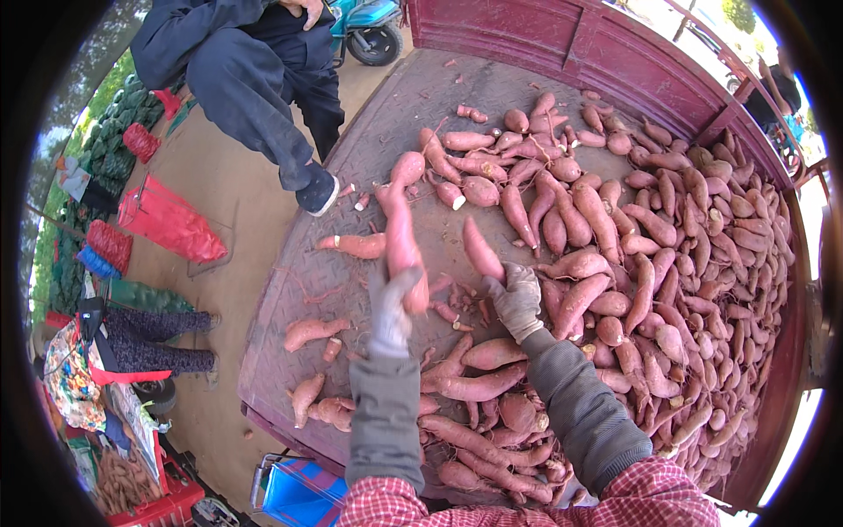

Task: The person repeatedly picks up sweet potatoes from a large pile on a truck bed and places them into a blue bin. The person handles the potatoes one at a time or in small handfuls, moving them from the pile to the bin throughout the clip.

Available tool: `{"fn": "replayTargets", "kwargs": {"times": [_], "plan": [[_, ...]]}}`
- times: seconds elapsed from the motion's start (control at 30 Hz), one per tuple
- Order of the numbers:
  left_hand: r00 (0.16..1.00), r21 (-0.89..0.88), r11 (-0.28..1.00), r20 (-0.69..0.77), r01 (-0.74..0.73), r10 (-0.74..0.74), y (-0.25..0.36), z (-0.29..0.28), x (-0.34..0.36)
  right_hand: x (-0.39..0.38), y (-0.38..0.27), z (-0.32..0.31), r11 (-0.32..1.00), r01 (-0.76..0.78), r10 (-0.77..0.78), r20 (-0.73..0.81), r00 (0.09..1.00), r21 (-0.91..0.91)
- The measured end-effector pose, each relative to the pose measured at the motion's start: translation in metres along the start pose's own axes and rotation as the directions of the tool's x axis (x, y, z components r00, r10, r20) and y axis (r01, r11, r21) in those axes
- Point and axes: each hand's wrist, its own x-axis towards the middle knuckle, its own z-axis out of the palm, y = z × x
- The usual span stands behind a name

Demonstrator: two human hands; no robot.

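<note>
My left hand [392, 307], in a grey work glove, is closed around a long reddish sweet potato [402, 237] that stands up from the grip. Another sweet potato [482, 249], shorter and tapered, is gripped at its lower end by my gloved right hand [517, 303]. Below and between my hands lie broken sweet potato pieces [446, 312] on the metal truck bed [351, 198]. Close to my right forearm rises a large heap of sweet potatoes [694, 263]. A few single sweet potatoes [314, 332] are scattered left of my left hand.
A maroon side wall [580, 44] bounds the bed at the far side and right. One person's shoe [318, 190] rests at the bed's left edge. On the ground stand a red bag [171, 218], a blue crate [301, 494] and another person [158, 342].
</note>
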Motion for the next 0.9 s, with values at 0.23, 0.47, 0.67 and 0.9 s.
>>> {"fn": "replayTargets", "kwargs": {"times": [0.23, 0.47, 0.67, 0.9], "plan": [[0.987, -0.460, 0.878, 0.016, -0.135, 0.160, -0.067, -0.002, -0.074, -0.031, -0.080, -0.080, 0.854, 0.081, -0.283, 0.327, 0.902, 0.515], [0.916, -0.656, 0.748, 0.233, -0.100, 0.326, -0.069, 0.032, -0.077, 0.036, -0.010, -0.076, 0.917, 0.395, -0.396, 0.019, 0.918, 0.051], [0.992, -0.516, 0.856, 0.095, -0.027, 0.089, -0.048, 0.054, -0.078, 0.127, 0.008, -0.032, 0.813, 0.029, 0.174, 0.291, 0.941, -0.582], [0.996, -0.417, 0.908, 0.051, -0.045, 0.073, -0.063, 0.039, -0.072, 0.080, -0.014, -0.033, 0.989, -0.103, 0.067, 0.310, 0.948, 0.102]]}}
